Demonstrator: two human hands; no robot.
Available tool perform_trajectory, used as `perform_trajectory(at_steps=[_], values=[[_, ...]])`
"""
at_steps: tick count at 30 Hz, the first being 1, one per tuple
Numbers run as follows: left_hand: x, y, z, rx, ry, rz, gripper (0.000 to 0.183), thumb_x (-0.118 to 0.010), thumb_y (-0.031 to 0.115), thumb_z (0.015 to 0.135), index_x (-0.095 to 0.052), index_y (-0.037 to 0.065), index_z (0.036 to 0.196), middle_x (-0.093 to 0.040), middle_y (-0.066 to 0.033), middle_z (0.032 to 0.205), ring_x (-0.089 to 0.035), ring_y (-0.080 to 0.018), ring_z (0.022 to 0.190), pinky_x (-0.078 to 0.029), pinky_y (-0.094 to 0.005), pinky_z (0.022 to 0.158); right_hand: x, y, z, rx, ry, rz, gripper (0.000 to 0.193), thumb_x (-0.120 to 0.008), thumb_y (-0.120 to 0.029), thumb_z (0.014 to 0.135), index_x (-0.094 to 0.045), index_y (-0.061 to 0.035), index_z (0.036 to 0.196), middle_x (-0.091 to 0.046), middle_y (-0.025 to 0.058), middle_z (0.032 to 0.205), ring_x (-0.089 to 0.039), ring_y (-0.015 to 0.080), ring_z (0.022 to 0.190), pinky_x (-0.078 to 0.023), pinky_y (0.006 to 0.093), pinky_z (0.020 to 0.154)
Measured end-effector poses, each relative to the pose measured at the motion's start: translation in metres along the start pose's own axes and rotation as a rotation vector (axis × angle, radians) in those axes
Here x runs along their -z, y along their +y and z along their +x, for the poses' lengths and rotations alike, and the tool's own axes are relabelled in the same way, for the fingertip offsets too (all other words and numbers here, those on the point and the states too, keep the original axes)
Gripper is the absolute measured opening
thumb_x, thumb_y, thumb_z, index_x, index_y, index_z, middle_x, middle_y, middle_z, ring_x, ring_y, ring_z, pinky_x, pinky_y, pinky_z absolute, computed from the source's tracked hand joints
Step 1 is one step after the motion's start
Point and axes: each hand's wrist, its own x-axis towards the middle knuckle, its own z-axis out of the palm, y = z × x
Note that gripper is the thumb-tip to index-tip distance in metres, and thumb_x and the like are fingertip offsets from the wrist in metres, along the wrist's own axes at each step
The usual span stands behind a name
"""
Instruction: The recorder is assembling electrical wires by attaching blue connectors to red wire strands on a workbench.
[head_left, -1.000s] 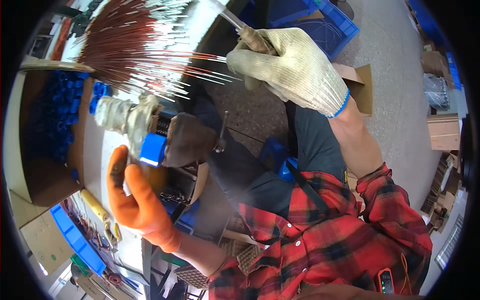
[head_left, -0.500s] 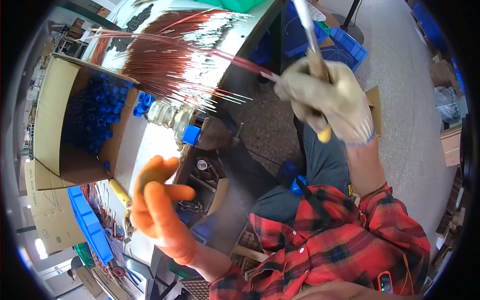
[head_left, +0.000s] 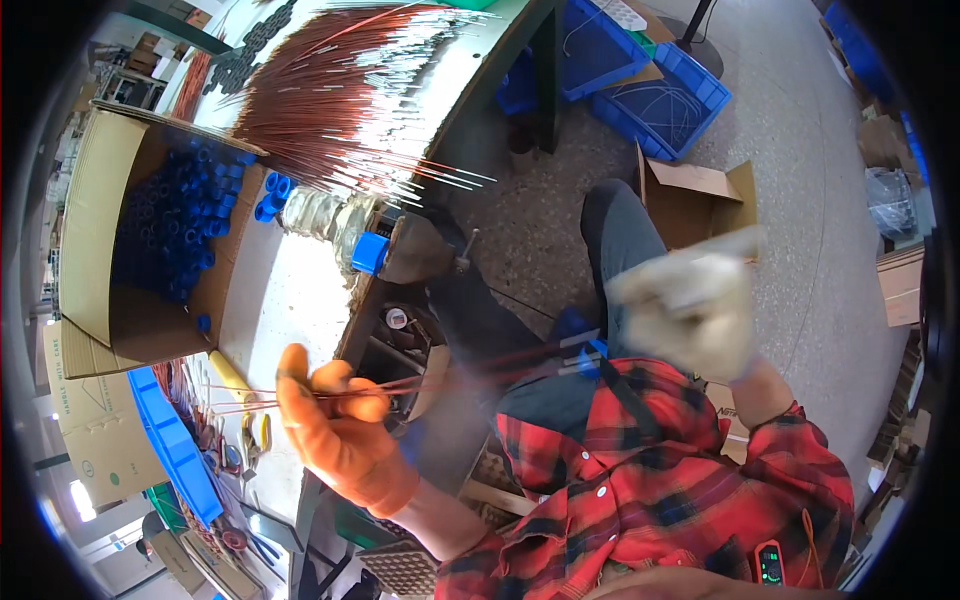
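Note:
My left hand (head_left: 345, 435), in an orange glove, is closed around a few thin red wires (head_left: 450, 382). Their pale ends reach right toward my lap, and the other ends stick out left over the bench. Over my right thigh is my right hand (head_left: 690, 310) in a whitish glove, smeared by motion. A pale, blurred bar shows at its upper edge; its kind and the finger positions are unclear. Beyond my left hand, a blue collar (head_left: 370, 253) sits at a bench vise (head_left: 418, 250). A large fan of red wires (head_left: 310, 100) with pale ends lies on the bench.
A cardboard box (head_left: 88, 230) of blue rings (head_left: 180, 225) stands on the bench's left. Pliers (head_left: 256, 432), a yellow handle (head_left: 230, 378) and a blue tray (head_left: 178, 445) lie nearer. Blue crates (head_left: 665, 105) and an open carton (head_left: 695, 205) are on the floor.
The red wires have passed from my right hand to my left, which has closed on them. My right hand has swung down toward my lap. The tool it held upright no longer shows clearly.

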Motion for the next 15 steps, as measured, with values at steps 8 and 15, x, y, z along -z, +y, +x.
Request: perform_trajectory(at_steps=[8, 15], values=[[-0.058, -0.047, -0.054, 0.571, -0.274, -0.101, 0.041, -0.063, 0.032, 0.118, -0.070, -0.002, 0.140, -0.084, -0.0169, 0.106, -0.075, -0.0188, 0.067, -0.058, -0.0277, 0.064, 0.061, 0.003, -0.048, -0.248, -0.092, -0.146, 0.023, -0.086, -0.007, 0.087, -0.083, 0.0007, 0.108, -0.076, 0.0067, 0.080, -0.074, 0.0163, 0.071, -0.058, 0.0324, 0.067], [-0.057, -0.077, -0.067, 0.624, -0.374, -0.141, 0.043, -0.062, 0.029, 0.118, -0.069, -0.006, 0.142, -0.085, -0.0186, 0.107, -0.078, -0.0194, 0.073, -0.061, -0.0316, 0.082, 0.055, -0.017, -0.021, -0.280, -0.170, -0.132, 0.024, -0.087, -0.012, 0.089, -0.083, -0.0003, 0.110, -0.079, 0.0086, 0.084, -0.076, 0.0172, 0.073, -0.059, 0.0331, 0.068]])
